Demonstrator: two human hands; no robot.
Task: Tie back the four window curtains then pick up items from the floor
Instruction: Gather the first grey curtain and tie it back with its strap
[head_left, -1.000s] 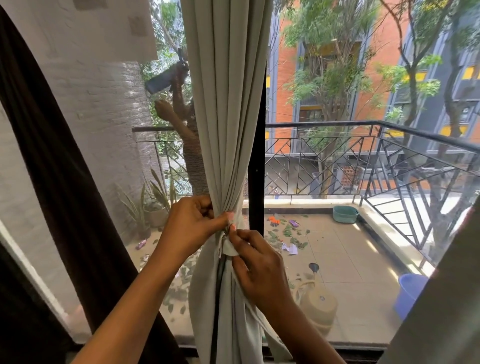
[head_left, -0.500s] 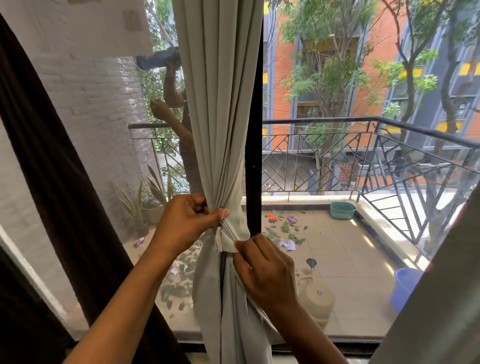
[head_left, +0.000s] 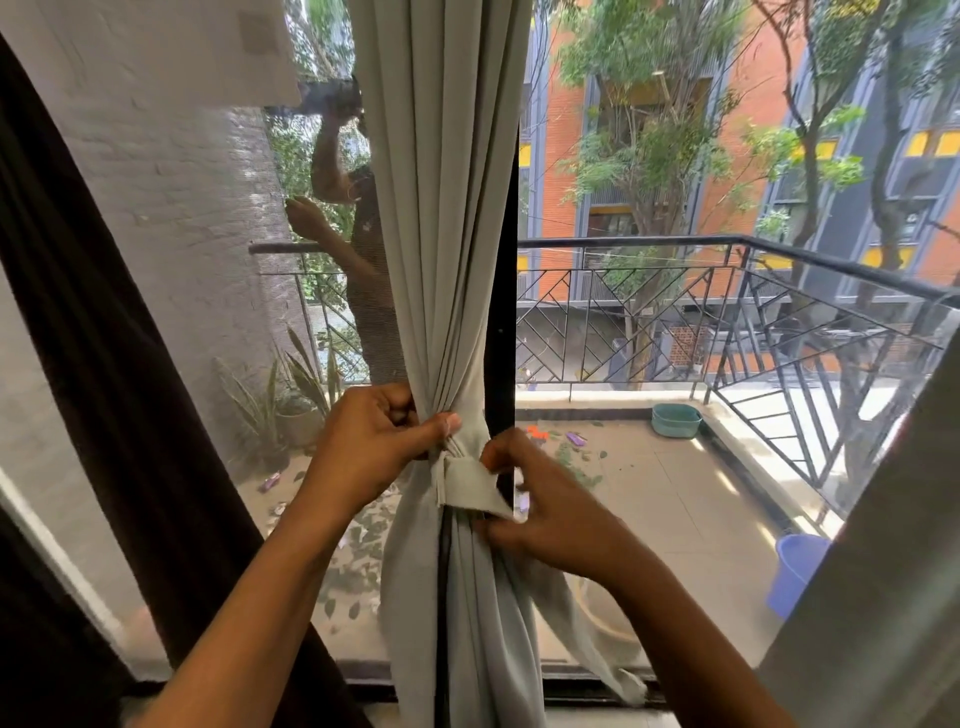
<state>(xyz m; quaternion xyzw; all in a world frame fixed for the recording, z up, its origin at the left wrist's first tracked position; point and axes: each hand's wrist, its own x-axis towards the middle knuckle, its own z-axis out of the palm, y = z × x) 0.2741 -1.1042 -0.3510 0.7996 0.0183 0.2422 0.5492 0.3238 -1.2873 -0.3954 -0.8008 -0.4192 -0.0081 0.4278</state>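
The pale grey fabric curtain hangs gathered at centre; the left hand clenches its bunched folds while the right hand pinches the matching fabric tie band wrapped round them. Judged status: tie unfastened; floor pickup outstanding.

**Occluded, cropped and unresolved areas: head view**

The grey curtain runs out of frame at top and bottom. Its folds cover the fingertips of the left hand gripping it, and also the rear of the tie-back band. The right hand pinching that band is slightly blurred at the fingers. Both forearms are cut by the bottom edge. The dark curtain is cropped at left. The second grey curtain is cropped at right and covers part of the purple bucket. The balcony litter is too small to identify.
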